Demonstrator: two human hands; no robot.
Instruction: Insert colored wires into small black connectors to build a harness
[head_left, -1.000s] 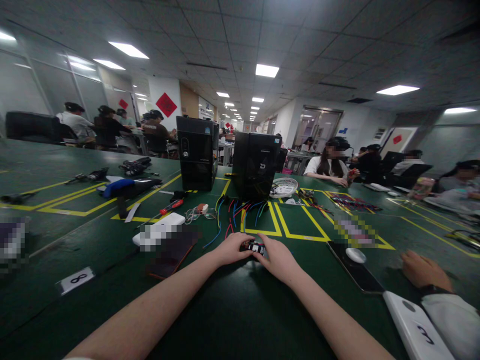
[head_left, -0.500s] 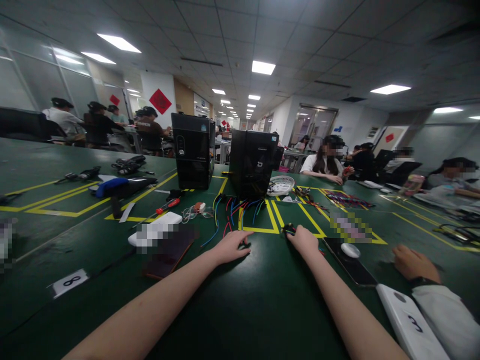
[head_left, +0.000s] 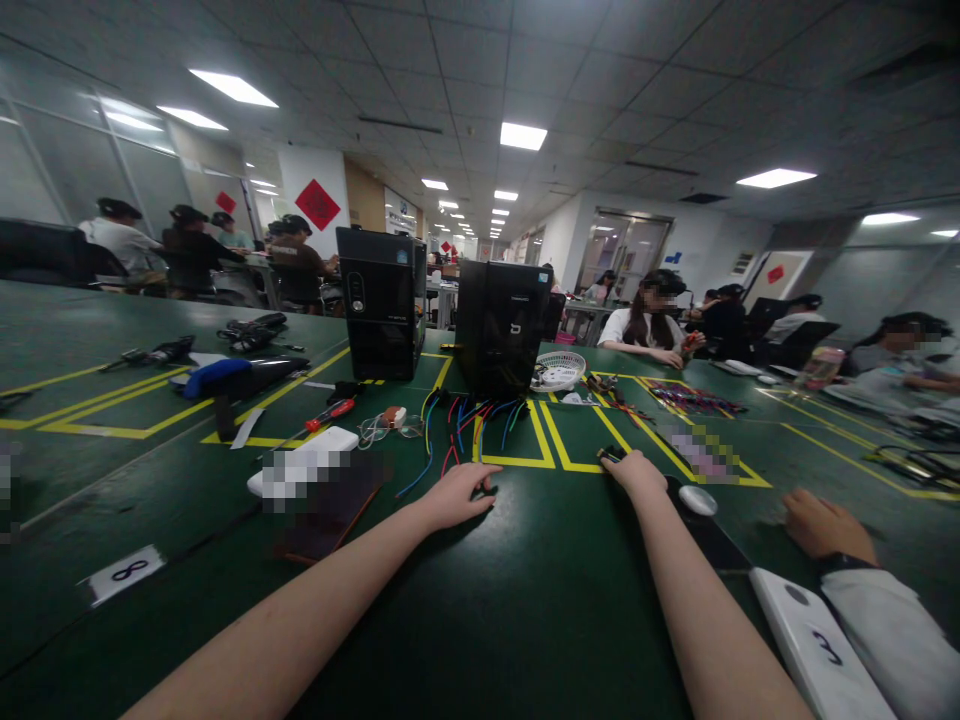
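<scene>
My left hand rests on the green table, fingers apart and holding nothing. Just beyond it lie loose blue, red and yellow wires at the foot of a black computer tower. My right hand is closed on a small dark piece whose kind I cannot make out; part of it is hidden by the fingers. Beside that hand's wrist is a black phone with a round white disc on it.
Another computer tower stands to the left. Nearby lie a red-handled screwdriver, a white power bank and a white basket. A co-worker's hand rests at right, near a white device marked 3.
My right hand has moved to the right with the small dark piece, toward the black phone. My left hand has hardly moved.
</scene>
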